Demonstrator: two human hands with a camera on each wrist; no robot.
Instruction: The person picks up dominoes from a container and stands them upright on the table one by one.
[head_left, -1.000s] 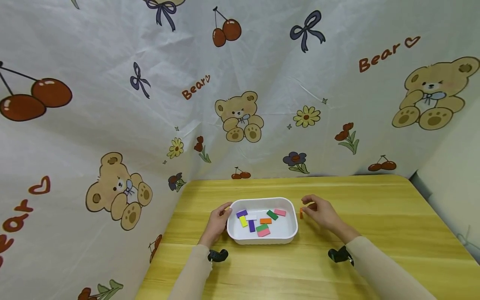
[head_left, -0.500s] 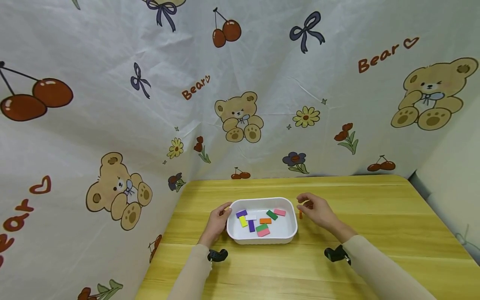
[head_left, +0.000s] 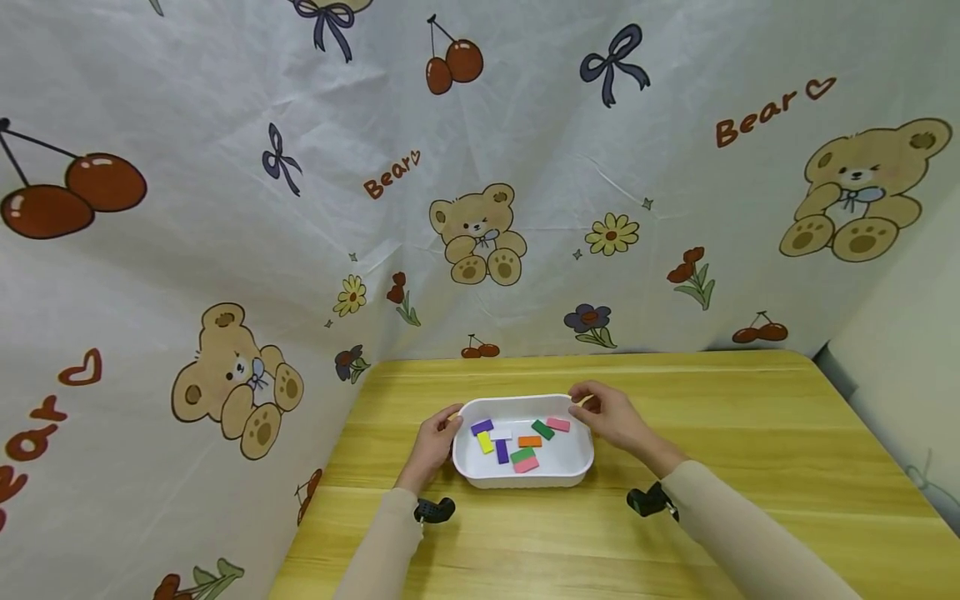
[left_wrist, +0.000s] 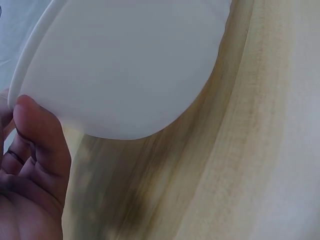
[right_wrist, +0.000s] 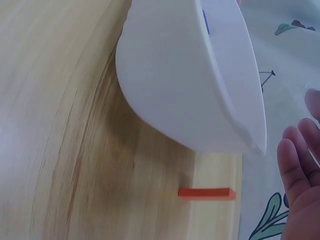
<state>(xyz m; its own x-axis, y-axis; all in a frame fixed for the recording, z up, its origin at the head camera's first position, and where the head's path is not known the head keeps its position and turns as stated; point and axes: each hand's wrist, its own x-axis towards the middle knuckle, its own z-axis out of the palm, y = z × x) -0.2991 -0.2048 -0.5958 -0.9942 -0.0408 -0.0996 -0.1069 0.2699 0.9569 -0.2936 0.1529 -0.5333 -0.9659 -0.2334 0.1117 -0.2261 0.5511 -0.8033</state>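
A white plastic tray (head_left: 525, 482) sits on the table with several small coloured blocks inside. My left hand (head_left: 433, 446) grips its left end; in the left wrist view the thumb (left_wrist: 40, 122) presses the outer wall just below the rim. At the tray's back right corner hovers my right hand (head_left: 611, 417), fingers loosely bent with nothing between them. The right wrist view shows an orange block (right_wrist: 206, 194) standing on end on the table beside the tray's right end; in the head view it is hidden.
Inside the tray lie blocks such as a yellow one (head_left: 486, 442), an orange one (head_left: 529, 442) and a pink one (head_left: 558, 425). Behind the wooden table (head_left: 720, 467) hangs a bear-print cloth (head_left: 480, 125), which also covers the left side.
My right hand has moved left from the standing orange block to the tray's back right corner, leaving the block on the table. The left hand stays on the tray.
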